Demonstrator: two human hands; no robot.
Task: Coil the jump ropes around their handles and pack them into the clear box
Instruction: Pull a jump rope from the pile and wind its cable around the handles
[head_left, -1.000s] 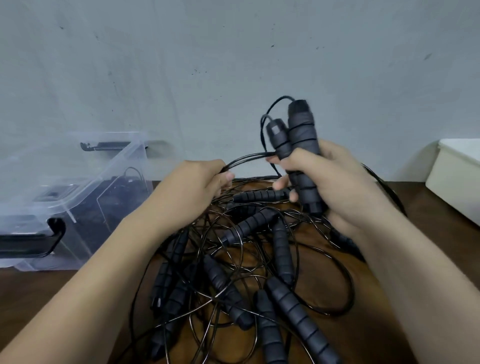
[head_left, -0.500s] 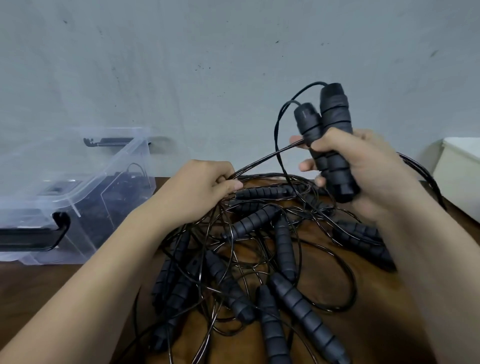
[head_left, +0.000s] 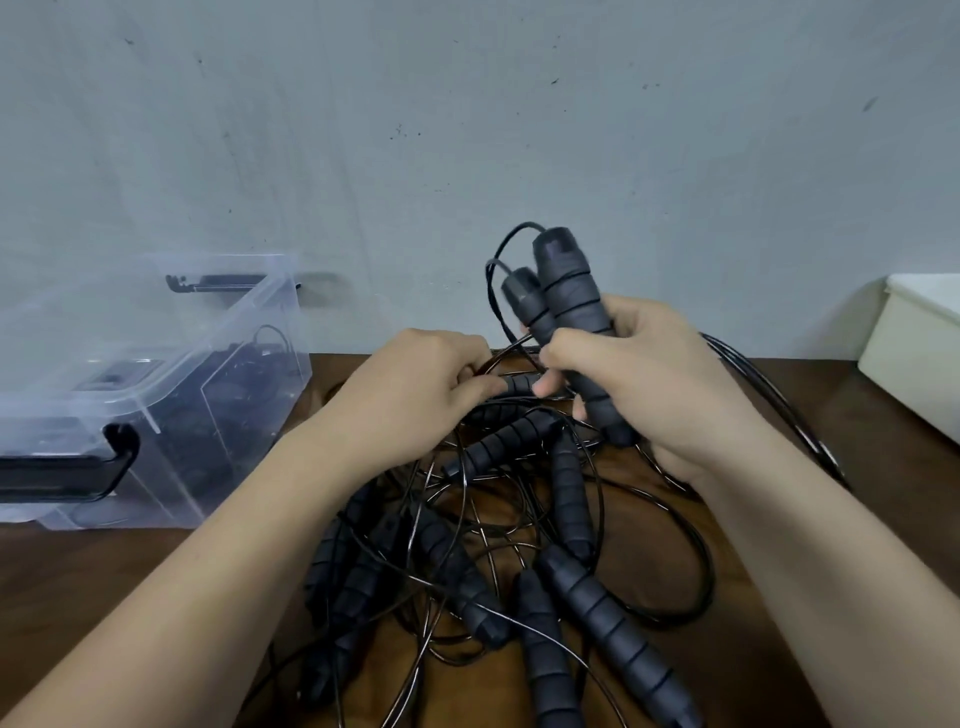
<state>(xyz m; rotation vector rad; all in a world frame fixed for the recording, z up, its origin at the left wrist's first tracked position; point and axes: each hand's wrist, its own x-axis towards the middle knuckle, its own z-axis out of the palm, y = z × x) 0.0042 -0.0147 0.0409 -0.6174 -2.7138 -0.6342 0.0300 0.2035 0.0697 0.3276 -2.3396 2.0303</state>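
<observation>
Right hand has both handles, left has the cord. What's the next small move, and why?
Probably sweep the left hand round the two black foam handles gripped in the right hand, laying the thin black cord as a first wrap: no wrap shows on them yet.

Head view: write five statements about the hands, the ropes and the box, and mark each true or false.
1. The right hand grips a pair of handles, held together and pointing up. True.
2. The left hand pinches the black cord that runs from those handles. True.
3. The clear box stands at the right of the table. False: it stands at the left; a white container is at the right.
4. The clear box is empty. False: dark ropes show through its wall.
5. A tangle of loose ropes lies on the table below the hands. True.
</observation>
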